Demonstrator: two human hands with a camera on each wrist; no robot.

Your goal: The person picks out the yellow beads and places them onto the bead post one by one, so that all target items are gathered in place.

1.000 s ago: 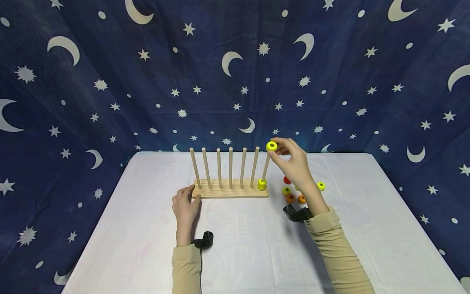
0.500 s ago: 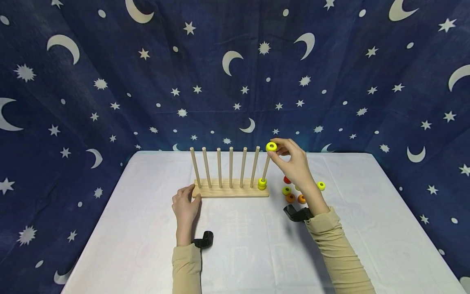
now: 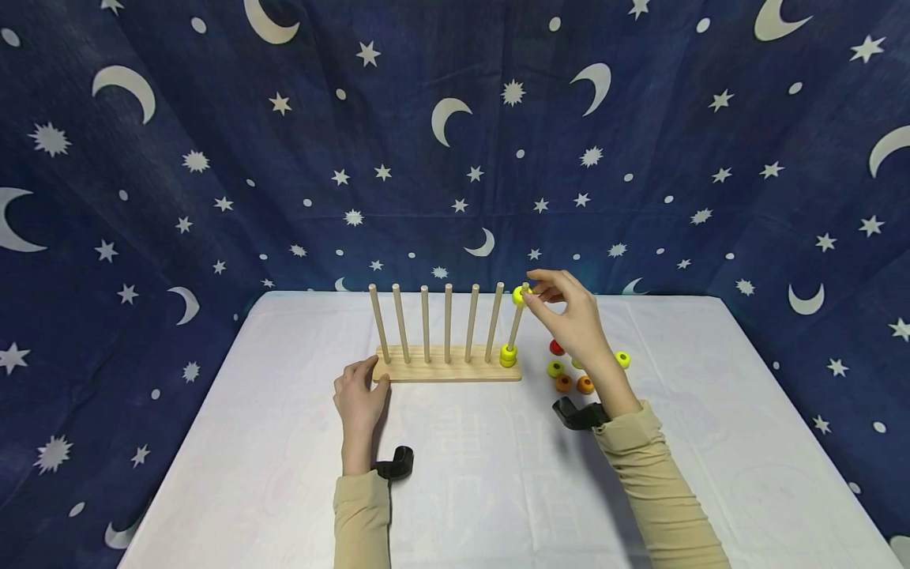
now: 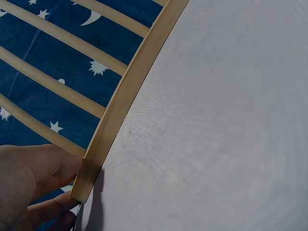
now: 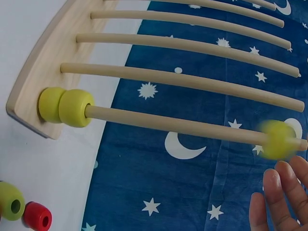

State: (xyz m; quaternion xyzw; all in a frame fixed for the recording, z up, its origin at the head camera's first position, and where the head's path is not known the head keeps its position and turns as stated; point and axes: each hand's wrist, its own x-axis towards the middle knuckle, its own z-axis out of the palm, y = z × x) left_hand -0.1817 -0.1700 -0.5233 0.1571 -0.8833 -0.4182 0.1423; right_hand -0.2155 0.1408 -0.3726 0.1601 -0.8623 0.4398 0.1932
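My left hand [image 3: 361, 399] grips the left end of a wooden peg stand [image 3: 444, 373], thumb on the near side. Several upright dowels rise from its base. On the rightmost dowel [image 3: 515, 326], two yellow beads [image 3: 508, 356] sit stacked at the bottom. Another yellow bead [image 5: 276, 139] is threaded just below the tip of that dowel, blurred in the right wrist view. Beside it my right hand [image 3: 574, 320] has its fingers loosened, and the fingertips [image 5: 272, 180] stand apart from the bead in that view. The thumb is not visible there.
Right of the stand, loose beads lie on the white cloth: a red bead [image 3: 557, 348], yellow-green beads [image 3: 555, 369] and orange beads [image 3: 585, 385]. The right forearm partly covers this group. A dark blue curtain [image 3: 455, 158] with moons and stars hangs behind the table.
The yellow bead has gone from my right finger and thumb onto the rightmost dowel, slipping slightly down below its tip. My right fingers have let go. The left hand keeps its place.
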